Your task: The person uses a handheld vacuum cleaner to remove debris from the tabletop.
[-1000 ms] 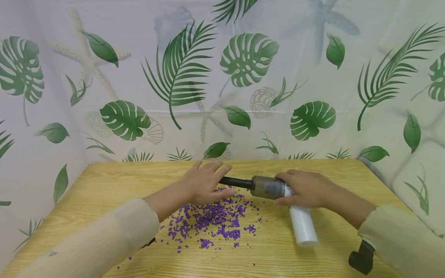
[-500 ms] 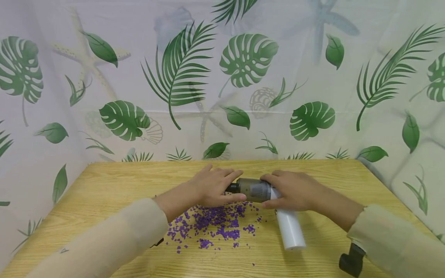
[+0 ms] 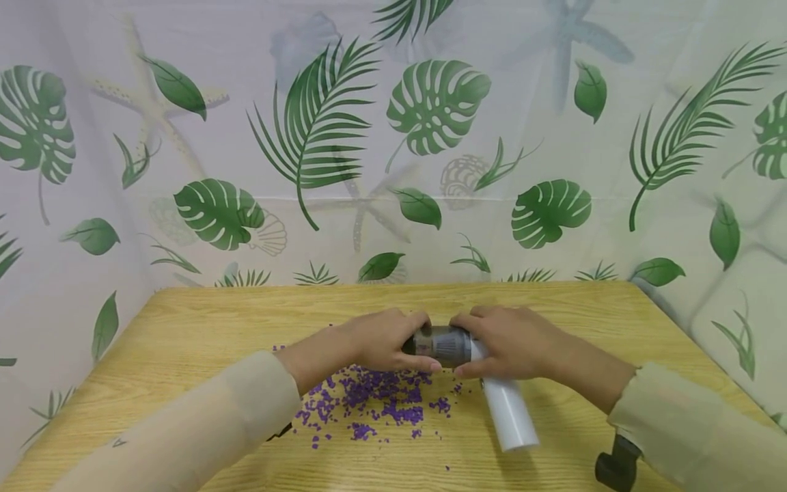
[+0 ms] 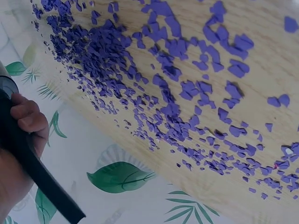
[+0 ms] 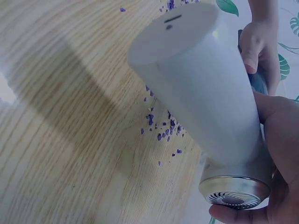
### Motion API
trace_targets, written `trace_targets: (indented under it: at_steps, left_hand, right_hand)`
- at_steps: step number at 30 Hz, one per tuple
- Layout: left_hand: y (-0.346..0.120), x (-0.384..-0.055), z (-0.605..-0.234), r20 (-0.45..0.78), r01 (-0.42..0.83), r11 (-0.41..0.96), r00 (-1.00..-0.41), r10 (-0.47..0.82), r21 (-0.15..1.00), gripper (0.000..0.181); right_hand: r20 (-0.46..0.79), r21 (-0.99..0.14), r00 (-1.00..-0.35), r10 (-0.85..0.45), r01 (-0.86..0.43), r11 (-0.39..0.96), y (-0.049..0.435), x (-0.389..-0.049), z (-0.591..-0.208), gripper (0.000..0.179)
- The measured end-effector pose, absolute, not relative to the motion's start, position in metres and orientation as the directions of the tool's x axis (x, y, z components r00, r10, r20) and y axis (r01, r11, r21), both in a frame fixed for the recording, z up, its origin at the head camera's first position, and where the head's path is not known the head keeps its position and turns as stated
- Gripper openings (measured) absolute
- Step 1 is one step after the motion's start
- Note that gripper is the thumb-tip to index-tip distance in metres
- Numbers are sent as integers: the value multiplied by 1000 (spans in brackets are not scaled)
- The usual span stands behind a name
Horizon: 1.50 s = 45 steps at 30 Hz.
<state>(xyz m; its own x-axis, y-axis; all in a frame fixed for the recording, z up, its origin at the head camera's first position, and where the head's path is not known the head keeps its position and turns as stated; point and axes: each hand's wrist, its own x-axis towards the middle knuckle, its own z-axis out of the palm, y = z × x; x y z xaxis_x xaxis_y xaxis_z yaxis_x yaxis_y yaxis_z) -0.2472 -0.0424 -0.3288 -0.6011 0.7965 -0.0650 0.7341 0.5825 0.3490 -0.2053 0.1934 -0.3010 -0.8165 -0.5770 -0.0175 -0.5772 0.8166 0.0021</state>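
Observation:
A white handheld vacuum cleaner (image 3: 509,417) with a smoky see-through dust cup (image 3: 451,347) is held above the table between both hands. My right hand (image 3: 519,345) grips it where the white body meets the cup; the right wrist view shows a thumb or finger by its round vent (image 5: 236,198). At the cup's front end, my left hand (image 3: 384,340) curls its fingers round the base of the black nozzle (image 4: 42,175). That nozzle is hidden behind the hand in the head view. Purple paper scraps (image 3: 375,389) lie scattered below and to the left.
The wood-grain table (image 3: 215,321) ends at a leaf-printed cloth (image 3: 344,225) behind and at the sides. A black piece (image 3: 617,465) shows beneath the right sleeve, and a smaller dark one (image 3: 281,432) by the left sleeve.
The vacuum cleaner and my right hand have moved left. My left hand has shifted right, from spread fingers near the nozzle to a grip at its base.

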Motion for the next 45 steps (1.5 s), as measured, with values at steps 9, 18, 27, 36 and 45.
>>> trace_targets:
  at_steps: [9,18,27,36,45]
  left_hand:
    - [-48,-240,-327,10,733,584,-626,779,349,53]
    - [-50,-233,-322,22,692,625,-677,736,361,56]
    - [-56,-230,-320,51,671,638,-703,709,378,57]
    - [-64,-229,-318,67,620,680,-756,651,392,59]
    - [-59,-232,-327,63,558,703,-800,596,440,63]
  right_hand:
    - [106,11,-802,-588,-590,807,193,-205,-301,72]
    - [196,29,-802,-564,-570,821,194,-201,-301,77]
    - [242,-169,-863,-444,-488,856,207,-193,-302,77]
    - [88,-548,-958,-273,-275,790,223,-187,-317,62]
    - [-110,-761,-982,-151,-15,649,205,-183,-330,51]
